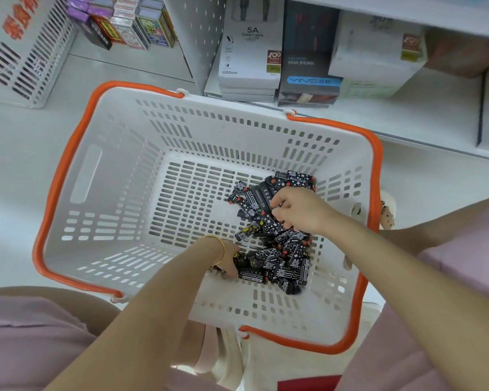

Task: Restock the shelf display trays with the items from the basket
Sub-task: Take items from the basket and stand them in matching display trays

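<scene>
Basket (119, 176): white slotted plastic, orange handles | items (283, 266): small black patterned blocks, heaped beneath fingers | left hand (229, 262): curled round some | right hand (297, 210): pinches one atop

White shop shelves (407, 119), a perforated white divider (201, 38), stacked cable boxes (250, 60), bright even light.
</scene>
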`<state>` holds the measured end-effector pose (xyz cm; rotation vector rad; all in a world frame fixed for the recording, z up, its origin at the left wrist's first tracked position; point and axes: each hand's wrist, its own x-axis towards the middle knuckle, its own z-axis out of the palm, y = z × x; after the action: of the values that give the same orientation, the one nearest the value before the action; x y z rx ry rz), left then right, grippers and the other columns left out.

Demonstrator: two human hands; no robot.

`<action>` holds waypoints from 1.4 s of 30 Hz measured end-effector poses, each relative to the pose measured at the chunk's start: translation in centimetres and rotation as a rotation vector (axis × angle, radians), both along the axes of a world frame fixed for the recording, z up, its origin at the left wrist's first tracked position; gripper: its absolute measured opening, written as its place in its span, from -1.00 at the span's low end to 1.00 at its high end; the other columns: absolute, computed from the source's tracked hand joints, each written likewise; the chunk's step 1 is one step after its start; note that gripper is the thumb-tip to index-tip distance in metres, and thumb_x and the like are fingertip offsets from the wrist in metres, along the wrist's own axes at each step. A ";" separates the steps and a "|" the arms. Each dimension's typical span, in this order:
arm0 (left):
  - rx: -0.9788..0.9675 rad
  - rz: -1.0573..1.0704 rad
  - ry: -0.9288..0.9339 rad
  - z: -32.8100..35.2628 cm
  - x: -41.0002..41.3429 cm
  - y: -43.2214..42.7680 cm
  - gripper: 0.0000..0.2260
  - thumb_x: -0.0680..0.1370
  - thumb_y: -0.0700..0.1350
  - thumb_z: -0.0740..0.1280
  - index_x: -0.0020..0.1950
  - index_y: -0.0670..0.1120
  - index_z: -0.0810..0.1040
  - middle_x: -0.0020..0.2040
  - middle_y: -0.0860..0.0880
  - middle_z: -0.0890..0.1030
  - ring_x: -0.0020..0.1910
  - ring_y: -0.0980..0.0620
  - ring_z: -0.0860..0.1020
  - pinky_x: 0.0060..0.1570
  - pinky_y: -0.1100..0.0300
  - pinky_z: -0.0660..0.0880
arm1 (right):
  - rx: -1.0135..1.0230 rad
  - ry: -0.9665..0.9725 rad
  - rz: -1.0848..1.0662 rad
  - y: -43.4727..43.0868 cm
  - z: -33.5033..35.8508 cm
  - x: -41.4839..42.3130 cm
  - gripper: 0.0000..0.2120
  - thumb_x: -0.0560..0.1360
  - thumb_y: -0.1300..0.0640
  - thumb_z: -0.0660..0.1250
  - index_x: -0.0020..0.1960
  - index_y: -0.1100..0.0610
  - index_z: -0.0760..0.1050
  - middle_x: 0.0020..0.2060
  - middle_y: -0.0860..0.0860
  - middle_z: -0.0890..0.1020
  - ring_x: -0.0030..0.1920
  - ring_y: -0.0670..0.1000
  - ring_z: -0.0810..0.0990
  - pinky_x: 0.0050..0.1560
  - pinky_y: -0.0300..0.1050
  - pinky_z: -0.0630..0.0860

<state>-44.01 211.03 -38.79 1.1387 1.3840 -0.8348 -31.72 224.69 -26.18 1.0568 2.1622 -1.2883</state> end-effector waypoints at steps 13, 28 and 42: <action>0.045 0.487 -0.055 3.0 -2.4 -0.7 -0.40 0.50 0.04 0.30 0.48 -0.05 0.16 0.37 -0.13 0.39 0.29 -0.14 0.42 0.23 -0.05 0.44 | 0.024 0.046 0.001 0.5 0.8 0.3 -0.78 0.58 0.19 0.19 0.18 0.21 0.48 -0.05 0.03 0.56 -0.14 0.02 0.56 -0.06 -0.10 0.47; 0.284 1.602 -0.866 19.8 -1.6 8.4 -0.83 0.47 -0.09 0.30 -0.02 -0.16 0.46 -0.17 -0.12 0.55 -0.32 -0.01 0.53 -0.37 0.16 0.50 | -0.228 0.509 -0.579 4.0 10.9 1.4 -0.69 0.64 0.09 0.09 0.37 0.02 0.33 0.19 0.09 0.45 -0.37 -0.01 0.58 -0.42 -0.20 0.52; 0.336 1.604 -1.002 28.7 1.2 7.5 -0.64 0.21 -0.06 0.33 -0.09 -0.23 0.57 -0.24 -0.19 0.58 -0.31 -0.13 0.57 -0.37 0.20 0.41 | -0.219 0.608 -0.236 5.3 18.4 1.4 -0.90 0.59 0.20 0.20 -0.07 0.20 0.43 -0.29 0.09 0.55 -0.45 0.00 0.54 -0.46 -0.22 0.53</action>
<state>-42.78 218.50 -10.09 0.2310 1.0535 1.0173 -30.33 230.00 -7.73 0.9317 2.2661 -2.1270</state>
